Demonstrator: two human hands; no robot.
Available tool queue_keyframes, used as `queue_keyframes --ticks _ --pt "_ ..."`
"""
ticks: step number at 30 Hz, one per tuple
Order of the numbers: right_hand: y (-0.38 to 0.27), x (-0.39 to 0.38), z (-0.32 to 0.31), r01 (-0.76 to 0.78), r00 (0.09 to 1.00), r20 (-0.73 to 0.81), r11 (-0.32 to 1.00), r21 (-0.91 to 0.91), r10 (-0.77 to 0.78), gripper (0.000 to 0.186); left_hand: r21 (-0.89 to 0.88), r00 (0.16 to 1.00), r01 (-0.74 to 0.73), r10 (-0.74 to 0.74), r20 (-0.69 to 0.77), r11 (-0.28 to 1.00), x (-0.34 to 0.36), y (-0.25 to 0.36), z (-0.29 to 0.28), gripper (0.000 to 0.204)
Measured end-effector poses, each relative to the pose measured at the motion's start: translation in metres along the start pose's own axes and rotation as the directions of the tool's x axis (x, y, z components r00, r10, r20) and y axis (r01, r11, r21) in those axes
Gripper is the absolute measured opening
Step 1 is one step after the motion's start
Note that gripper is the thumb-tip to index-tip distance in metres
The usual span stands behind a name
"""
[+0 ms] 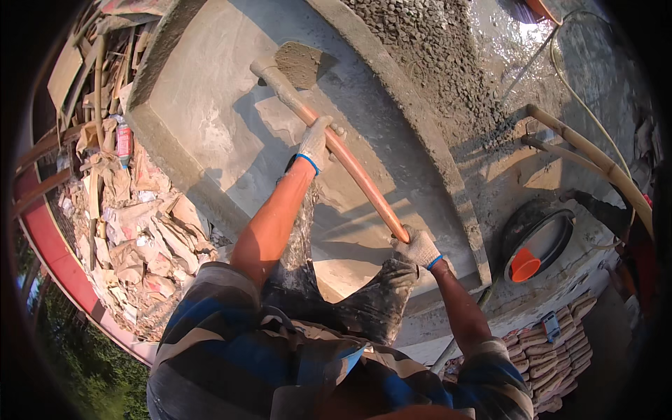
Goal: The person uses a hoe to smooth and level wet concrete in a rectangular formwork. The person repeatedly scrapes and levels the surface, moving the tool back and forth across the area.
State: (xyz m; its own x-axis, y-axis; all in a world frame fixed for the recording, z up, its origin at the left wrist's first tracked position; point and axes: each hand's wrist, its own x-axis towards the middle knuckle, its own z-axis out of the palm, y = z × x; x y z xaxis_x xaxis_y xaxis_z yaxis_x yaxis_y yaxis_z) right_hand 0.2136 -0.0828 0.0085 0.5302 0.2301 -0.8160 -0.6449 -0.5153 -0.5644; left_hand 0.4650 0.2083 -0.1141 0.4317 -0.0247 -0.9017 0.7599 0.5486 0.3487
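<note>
Hoe (364,183) with a long reddish-brown wooden handle is slanting across a shallow concrete-walled trough (392,77), its head lying toward the far left and its butt pointing near right. Grey muck is coating the upper handle and the broad blade (304,63), which is sitting over the trough floor; whether its edge is touching, I cannot tell. Left hand (318,140), in a pale knitted glove with a blue cuff, is wrapping around the handle about midway. Right hand (418,250), gloved alike, is closing around the butt end. Between the forearms, the wearer's spattered trousers (374,301) are showing, a leg coming down within the trough.

Beyond the right wall, dark gravel (434,49) is spreading next to wet ground. Farther right, a black tub (509,239) is holding an orange scoop (525,264), and another person's dark sleeve (602,210) is reaching toward its rim. Two pole-like handles (588,143) are curving above it, with a thin hose (581,98) running alongside. At lower right, filled sacks (560,357) are lying stacked. Left of the trough, torn paper bags (154,238) are heaping up, a pink-labelled bottle (124,143) resting among them near scrap boards (66,73).
</note>
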Motion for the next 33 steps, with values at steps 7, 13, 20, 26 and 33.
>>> queue_keyframes --ticks 7,13,20,26,33 --pt "-0.250 0.241 0.003 0.163 0.987 -0.005 0.985 0.063 -0.163 0.050 0.162 0.894 -0.401 0.424 -0.142 0.902 0.158 0.242 -0.021 0.020" --pt "-0.344 0.329 -0.017 0.075 0.992 0.057 0.904 0.422 -0.109 0.049 0.360 0.904 -0.350 0.413 -0.113 0.865 0.161 0.263 0.035 0.031" --pt "-0.245 0.330 -0.020 0.116 0.965 0.125 0.807 0.579 -0.229 0.037 0.699 0.924 -0.133 0.342 -0.169 0.703 0.138 0.171 0.042 0.029" --pt "-0.131 0.246 0.015 0.100 0.991 0.012 0.811 0.577 -0.131 0.035 0.686 0.974 0.010 0.147 -0.170 0.727 0.103 0.049 0.033 0.019" --pt "0.023 0.098 0.009 0.107 0.992 -0.019 0.774 0.624 -0.122 0.036 0.823 0.982 0.096 0.082 -0.170 0.561 0.031 -0.141 0.023 0.035"
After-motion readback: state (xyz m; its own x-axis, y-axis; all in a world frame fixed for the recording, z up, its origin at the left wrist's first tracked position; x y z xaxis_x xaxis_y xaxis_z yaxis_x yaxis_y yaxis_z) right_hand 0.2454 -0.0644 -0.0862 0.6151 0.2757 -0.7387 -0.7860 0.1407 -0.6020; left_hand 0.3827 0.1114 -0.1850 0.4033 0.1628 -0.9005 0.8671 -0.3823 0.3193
